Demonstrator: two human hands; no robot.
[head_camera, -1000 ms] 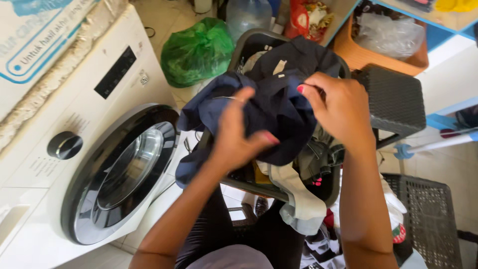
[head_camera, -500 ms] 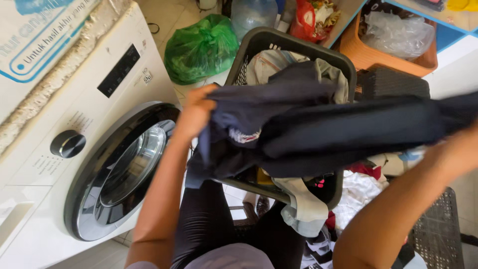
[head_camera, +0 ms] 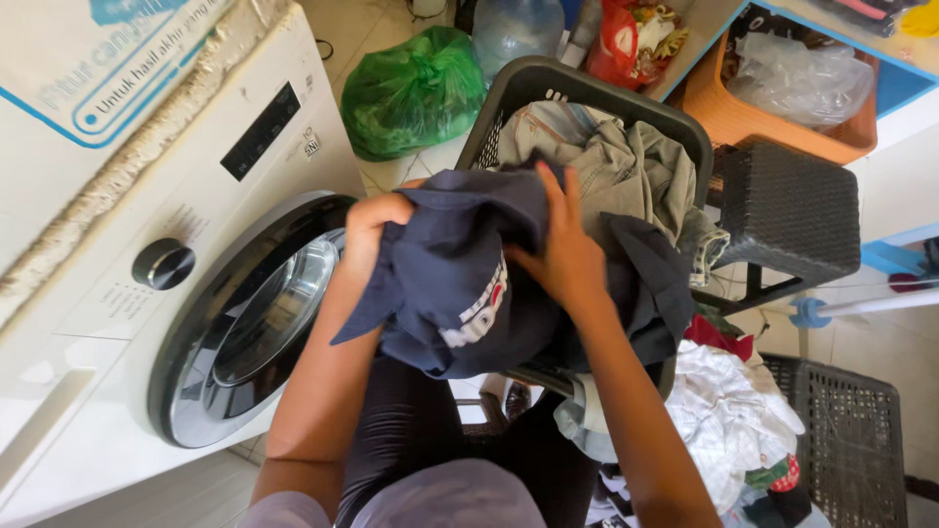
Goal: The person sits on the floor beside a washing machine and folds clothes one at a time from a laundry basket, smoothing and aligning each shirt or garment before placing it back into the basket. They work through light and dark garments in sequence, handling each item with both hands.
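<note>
A dark navy shirt with a red and white print hangs bunched over the near rim of a dark plastic laundry basket. My left hand grips its left side. My right hand clutches the cloth in the middle, fingers pressed into the fabric. Grey-beige clothes fill the basket behind the shirt. The closed round door of a white front-loading washing machine is just left of my left arm.
A green plastic bag and a water jug sit on the floor beyond the basket. A dark woven stool stands right of it, an orange bin behind. White crumpled clothes and another dark basket lie at lower right.
The shirt was stretched wide between my hands half a second ago. Now my right hand has come back in to the left and the shirt is gathered into a bunch in front of the basket.
</note>
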